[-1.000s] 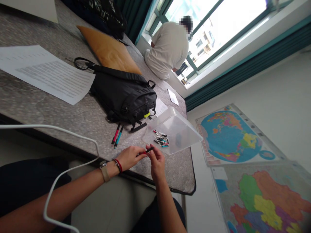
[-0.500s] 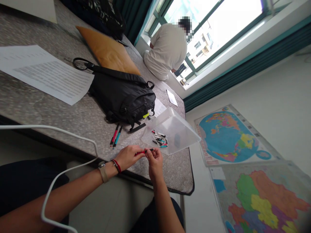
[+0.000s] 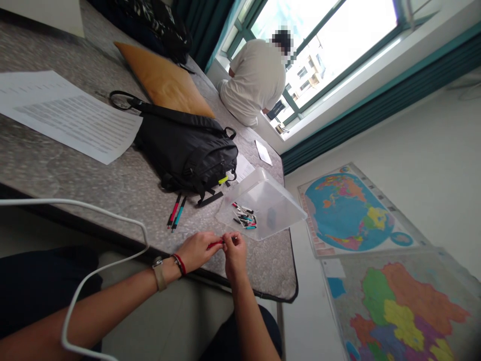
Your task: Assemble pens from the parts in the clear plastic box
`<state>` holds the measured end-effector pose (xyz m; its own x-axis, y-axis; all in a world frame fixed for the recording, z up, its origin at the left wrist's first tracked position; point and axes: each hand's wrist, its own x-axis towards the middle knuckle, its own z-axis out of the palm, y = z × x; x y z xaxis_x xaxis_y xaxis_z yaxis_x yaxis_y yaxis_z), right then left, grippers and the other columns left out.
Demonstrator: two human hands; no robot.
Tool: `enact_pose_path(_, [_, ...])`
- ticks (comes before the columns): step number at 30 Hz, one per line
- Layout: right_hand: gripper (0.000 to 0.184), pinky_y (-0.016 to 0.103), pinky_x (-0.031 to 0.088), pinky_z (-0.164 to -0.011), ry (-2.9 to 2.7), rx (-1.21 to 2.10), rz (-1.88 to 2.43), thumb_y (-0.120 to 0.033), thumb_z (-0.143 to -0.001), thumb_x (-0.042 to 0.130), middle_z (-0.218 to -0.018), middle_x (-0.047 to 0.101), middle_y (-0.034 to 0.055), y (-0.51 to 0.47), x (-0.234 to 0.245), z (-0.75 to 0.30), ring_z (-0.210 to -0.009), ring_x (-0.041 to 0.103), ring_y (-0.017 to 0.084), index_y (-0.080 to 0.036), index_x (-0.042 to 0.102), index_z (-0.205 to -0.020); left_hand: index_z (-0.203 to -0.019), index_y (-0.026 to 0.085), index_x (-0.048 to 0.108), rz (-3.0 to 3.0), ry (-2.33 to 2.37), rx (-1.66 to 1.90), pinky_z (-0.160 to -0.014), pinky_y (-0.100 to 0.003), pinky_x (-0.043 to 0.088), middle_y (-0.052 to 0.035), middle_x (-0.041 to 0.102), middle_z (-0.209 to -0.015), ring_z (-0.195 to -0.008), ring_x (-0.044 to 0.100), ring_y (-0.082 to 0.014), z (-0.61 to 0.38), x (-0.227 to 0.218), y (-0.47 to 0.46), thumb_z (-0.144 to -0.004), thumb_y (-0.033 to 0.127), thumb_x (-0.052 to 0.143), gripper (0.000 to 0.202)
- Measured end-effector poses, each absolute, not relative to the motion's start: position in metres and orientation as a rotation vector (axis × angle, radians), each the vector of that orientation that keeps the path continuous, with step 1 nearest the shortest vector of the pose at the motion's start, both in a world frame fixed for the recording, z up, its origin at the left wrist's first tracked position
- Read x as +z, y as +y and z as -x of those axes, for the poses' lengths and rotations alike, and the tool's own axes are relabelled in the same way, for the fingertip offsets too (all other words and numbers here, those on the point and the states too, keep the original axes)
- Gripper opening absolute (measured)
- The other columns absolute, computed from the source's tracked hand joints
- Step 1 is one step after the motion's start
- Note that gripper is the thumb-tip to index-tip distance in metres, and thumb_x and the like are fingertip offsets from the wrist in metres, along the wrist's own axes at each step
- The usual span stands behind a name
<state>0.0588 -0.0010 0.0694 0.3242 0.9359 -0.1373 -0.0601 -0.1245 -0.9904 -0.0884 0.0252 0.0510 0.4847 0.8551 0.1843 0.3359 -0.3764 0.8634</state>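
My left hand is closed around the red barrel of a pen. Fingers of my right hand pinch the black end of the same pen, so both hands meet on it above the near edge of the mattress. Just beyond them sits a clear plastic box lying tilted, with several pen parts in black, white, red and blue inside. To the left, a red pen and a teal pen lie side by side.
A black backpack rests behind the pens, near a brown envelope and a printed sheet. A white cable loops at the left. Someone in a light shirt sits by the window. Maps hang at the right.
Both hands have dropped slightly towards me with the pen. My right fingers have curled further over its black end, which shows less now. The whole view has shifted a little.
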Motion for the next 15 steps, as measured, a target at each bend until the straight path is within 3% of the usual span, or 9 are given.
enact_pose_path(2, [0.036, 0.026, 0.05, -0.068, -0.795, 1.142, 1.366, -0.042, -0.077, 0.073, -0.106, 0.07, 0.0089, -0.003, 0.076, -0.056, -0.093, 0.065, 0.02, -0.019, 0.063, -0.104, -0.083, 0.023, 0.071, -1.931, 0.993, 0.805, -0.067, -0.024, 0.041, -0.0031, 0.069, -0.081, -0.074, 0.063, -0.0157, 0.087, 0.052, 0.023, -0.095, 0.036, 0.047, 0.03])
enact_pose_path(4, [0.045, 0.031, 0.052, -0.078, -0.736, 1.214, 1.284, -0.043, -0.081, 0.07, -0.128, 0.063, 0.0109, -0.007, 0.083, -0.055, -0.113, 0.061, 0.024, -0.024, 0.059, -0.121, -0.084, 0.022, 0.071, -1.924, 0.998, 0.804, -0.067, -0.024, 0.041, -0.0034, 0.069, -0.081, -0.074, 0.063, -0.0159, 0.086, 0.053, 0.023, -0.095, 0.038, 0.047, 0.031])
enact_pose_path(6, [0.049, 0.036, 0.051, -0.088, -0.712, 1.266, 1.217, -0.04, -0.081, 0.07, -0.136, 0.059, 0.0107, -0.009, 0.088, -0.057, -0.124, 0.056, 0.025, -0.026, 0.057, -0.126, -0.084, 0.022, 0.072, -1.907, 0.995, 0.81, -0.067, -0.025, 0.04, -0.0039, 0.069, -0.08, -0.074, 0.063, -0.0162, 0.086, 0.053, 0.024, -0.095, 0.041, 0.047, 0.033])
enact_pose_path(10, [0.041, 0.04, 0.05, -0.093, -0.68, 1.273, 1.209, -0.035, -0.075, 0.077, -0.12, 0.069, 0.0102, -0.011, 0.086, -0.06, -0.113, 0.063, 0.025, -0.022, 0.065, -0.113, -0.083, 0.021, 0.071, -1.867, 0.994, 0.829, -0.065, -0.024, 0.039, -0.0039, 0.07, -0.079, -0.071, 0.062, -0.0156, 0.086, 0.053, 0.026, -0.095, 0.043, 0.047, 0.035])
enact_pose_path(15, [0.026, 0.027, 0.053, -0.071, -0.645, 1.162, 1.26, -0.031, -0.071, 0.081, -0.084, 0.07, 0.0012, -0.007, 0.078, -0.058, -0.077, 0.068, 0.015, -0.02, 0.063, -0.086, -0.08, 0.021, 0.072, -1.879, 0.992, 0.815, -0.062, -0.024, 0.035, -0.003, 0.068, -0.075, -0.067, 0.059, -0.0148, 0.086, 0.052, 0.025, -0.095, 0.043, 0.048, 0.035])
